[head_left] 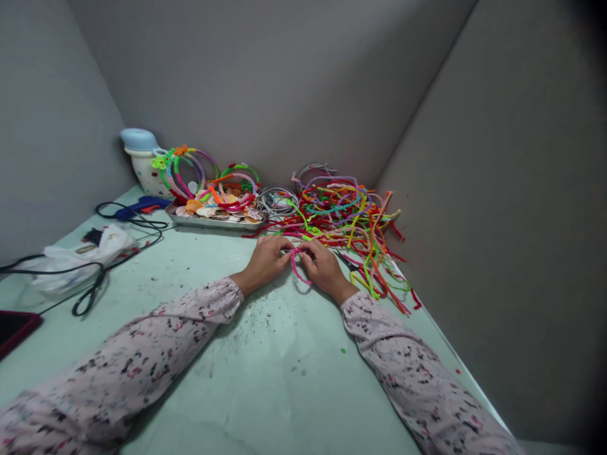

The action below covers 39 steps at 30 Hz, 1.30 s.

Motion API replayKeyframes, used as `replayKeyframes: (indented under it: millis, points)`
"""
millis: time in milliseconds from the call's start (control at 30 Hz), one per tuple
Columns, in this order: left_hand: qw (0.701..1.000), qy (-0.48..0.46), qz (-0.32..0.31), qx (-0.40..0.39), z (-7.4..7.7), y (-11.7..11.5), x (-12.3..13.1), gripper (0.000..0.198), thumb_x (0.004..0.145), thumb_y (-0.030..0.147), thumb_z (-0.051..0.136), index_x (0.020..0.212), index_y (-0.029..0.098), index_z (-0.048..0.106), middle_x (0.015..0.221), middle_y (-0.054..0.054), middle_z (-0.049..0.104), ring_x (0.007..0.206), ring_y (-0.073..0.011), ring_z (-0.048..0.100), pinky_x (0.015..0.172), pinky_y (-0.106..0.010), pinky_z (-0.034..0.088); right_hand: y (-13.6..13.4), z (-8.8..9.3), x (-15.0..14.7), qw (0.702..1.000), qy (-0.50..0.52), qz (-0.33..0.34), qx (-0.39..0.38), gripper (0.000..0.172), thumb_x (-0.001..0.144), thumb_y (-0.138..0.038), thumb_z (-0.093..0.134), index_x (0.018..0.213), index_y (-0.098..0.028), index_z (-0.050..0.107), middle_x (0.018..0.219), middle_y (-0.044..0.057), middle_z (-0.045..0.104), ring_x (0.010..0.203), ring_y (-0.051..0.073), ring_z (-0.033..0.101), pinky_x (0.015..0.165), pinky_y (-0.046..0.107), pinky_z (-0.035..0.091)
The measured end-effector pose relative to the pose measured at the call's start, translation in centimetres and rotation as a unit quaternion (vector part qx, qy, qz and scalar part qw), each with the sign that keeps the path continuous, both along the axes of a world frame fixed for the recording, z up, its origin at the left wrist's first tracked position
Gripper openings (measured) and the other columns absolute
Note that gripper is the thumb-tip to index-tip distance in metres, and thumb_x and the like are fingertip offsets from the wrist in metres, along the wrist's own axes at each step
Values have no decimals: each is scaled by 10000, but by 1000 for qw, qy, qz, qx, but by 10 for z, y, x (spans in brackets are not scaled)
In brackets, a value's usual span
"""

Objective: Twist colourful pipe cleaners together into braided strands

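A bright pink pipe cleaner (297, 268) curves down between my two hands, its free end hanging over the table. My left hand (269, 258) pinches it near its top with thumb and fingers. From the other side, my right hand (323, 264) pinches the same piece, the fingertips almost meeting those of the left. Just beyond the hands lies a large tangled heap of coloured pipe cleaners (341, 202). To the right of my right hand are scissors (356, 273) with yellow-looking handles, partly covered by loose strands.
A metal tray (213, 223) holds shell-like pieces and several fuzzy coloured hoops (190, 174). Coiled grey wire (279, 201) sits beside it. At left are a white bottle with blue lid (142, 161), a plastic bag (85, 259), black cable (102, 272) and a dark red-edged device (19, 332).
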State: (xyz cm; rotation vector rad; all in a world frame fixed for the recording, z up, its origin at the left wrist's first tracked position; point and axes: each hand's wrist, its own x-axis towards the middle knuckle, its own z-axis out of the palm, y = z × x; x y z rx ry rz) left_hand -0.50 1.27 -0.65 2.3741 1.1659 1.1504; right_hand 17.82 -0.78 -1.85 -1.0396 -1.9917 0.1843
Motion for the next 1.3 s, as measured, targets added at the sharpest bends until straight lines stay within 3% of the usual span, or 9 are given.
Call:
replayKeyframes:
  millis: [867,1167,1300]
  points:
    - [1000,17,-11,16,1,-1,-2,82,816,245,610,767,195,653,789,-24,676,823,-188,578,850,-360,393,-1,-1,0,1000,-15,-9,-11,131,898,-222,521,962,-207,634,894,46,650,825,187,592,762,306,460]
    - [999,-34,-16,2,1,2,-1,102,837,258,580,812,179,641,839,-34,676,846,-184,585,838,-337,418,-1,3,0,999,47,-12,15,231,882,-175,520,1093,-202,609,1049,77,623,914,188,601,788,318,513]
    - [996,-86,-26,-8,2,1,0,126,844,281,576,831,173,639,836,-36,674,816,-171,593,801,-306,438,3,3,3,995,66,-40,63,241,880,-172,525,1099,-216,614,1113,92,583,1077,215,559,909,373,505]
